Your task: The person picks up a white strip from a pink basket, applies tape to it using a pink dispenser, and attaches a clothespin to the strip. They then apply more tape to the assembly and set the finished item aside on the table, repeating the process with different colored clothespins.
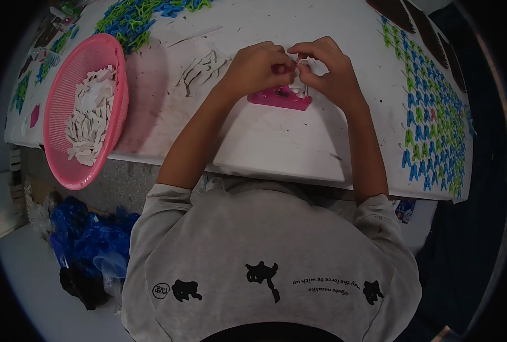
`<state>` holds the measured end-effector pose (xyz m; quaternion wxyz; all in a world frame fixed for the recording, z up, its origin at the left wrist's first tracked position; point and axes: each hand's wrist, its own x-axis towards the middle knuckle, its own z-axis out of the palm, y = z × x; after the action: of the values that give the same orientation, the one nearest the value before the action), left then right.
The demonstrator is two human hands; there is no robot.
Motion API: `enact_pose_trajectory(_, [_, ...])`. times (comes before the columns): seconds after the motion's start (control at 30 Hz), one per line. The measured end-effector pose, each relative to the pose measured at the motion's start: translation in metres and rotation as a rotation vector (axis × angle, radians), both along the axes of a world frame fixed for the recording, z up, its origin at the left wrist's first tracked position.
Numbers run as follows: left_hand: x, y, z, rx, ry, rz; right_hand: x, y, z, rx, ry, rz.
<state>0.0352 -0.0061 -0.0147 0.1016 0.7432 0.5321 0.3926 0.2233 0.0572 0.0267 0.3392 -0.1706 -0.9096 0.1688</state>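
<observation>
Pink and low, the fixture (279, 101) sits just bodyward of the fingers; left hand (259, 68) and right hand (336, 71) curl close at its far edge, their grasp too hidden to tell; fine handwork there seems in hand, likely calling next for steady fingertips.

A grey short-sleeved shirt (276, 242) clothes the torso; black cat-like figures (259, 272) are printed across it; small dark lettering (326, 287) reads partly "May the force be with"; dark specks mark the right sleeve (376, 215); the left hand (263, 65) and right hand (334, 71) are bare.
</observation>
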Motion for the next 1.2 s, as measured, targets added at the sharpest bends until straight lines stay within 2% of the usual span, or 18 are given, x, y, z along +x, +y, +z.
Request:
enact_pose_trajectory(0.07, [-0.001, -0.001, 0.002, 0.003, 0.015, 0.007, -0.005, -0.003, 0.001, -0.061, 0.035, 0.008])
enact_pose_trajectory(0.17, [-0.003, 0.002, -0.001, 0.009, 0.009, 0.012, -0.008, -0.005, 0.005, -0.016, 0.056, 0.03])
enact_pose_trajectory(0.23, [-0.006, 0.005, -0.004, 0.046, -0.22, -0.095, -0.008, -0.007, 0.013, 0.015, 0.045, 0.02])
enact_pose_trajectory(0.27, [-0.007, 0.003, 0.001, 0.051, -0.22, -0.089, -0.008, -0.007, 0.017, 0.041, 0.035, 0.001])
enact_pose_trajectory(0.33, [-0.008, 0.0, 0.01, 0.04, -0.417, -0.114, -0.01, -0.006, 0.022, 0.077, 0.045, 0.012])
enact_pose_trajectory(0.6, [-0.015, 0.0, 0.009, 0.121, -0.54, -0.146, -0.024, -0.005, 0.036, 0.17, 0.075, 0.071])
enact_pose_trajectory(0.7, [-0.023, 0.0, 0.012, 0.14, -0.54, -0.143, -0.03, -0.01, 0.045, 0.073, 0.077, 0.061])
enact_pose_trajectory(0.77, [-0.033, 0.001, 0.013, 0.152, -0.521, -0.143, -0.034, -0.013, 0.057, 0.319, 0.258, -0.041])
enact_pose_trajectory(0.87, [-0.053, 0.004, 0.014, 0.304, -0.556, -0.015, -0.032, -0.008, 0.06, 0.198, 0.302, -0.068])
enact_pose_trajectory(0.9, [-0.06, 0.005, 0.016, 0.398, -0.619, 0.123, -0.032, -0.002, 0.061, 0.202, 0.306, -0.064])
enact_pose_trajectory(0.93, [-0.067, 0.006, 0.017, 0.493, -0.681, 0.26, -0.035, 0.009, 0.06, 0.169, 0.169, -0.052])
enact_pose_trajectory(0.97, [-0.077, 0.006, 0.016, 0.505, -0.677, 0.261, -0.042, 0.023, 0.059, 0.14, 0.032, -0.04])
enact_pose_trajectory(1.0, [-0.087, 0.005, 0.013, 0.535, -0.702, 0.402, -0.054, 0.04, 0.057, 0.151, 0.037, -0.035])
enact_pose_trajectory(1.03, [-0.095, 0.005, 0.012, 0.563, -0.726, 0.542, -0.069, 0.06, 0.05, 0.06, -0.137, -0.003])
enact_pose_trajectory(1.07, [-0.098, 0.001, 0.014, 0.549, -0.791, 0.576, -0.086, 0.079, 0.043, -0.029, -0.309, 0.026])
enact_pose_trajectory(1.2, [-0.108, -0.001, 0.012, 0.596, -0.773, 0.636, -0.156, 0.139, -0.007, 0.195, -0.396, 0.192])
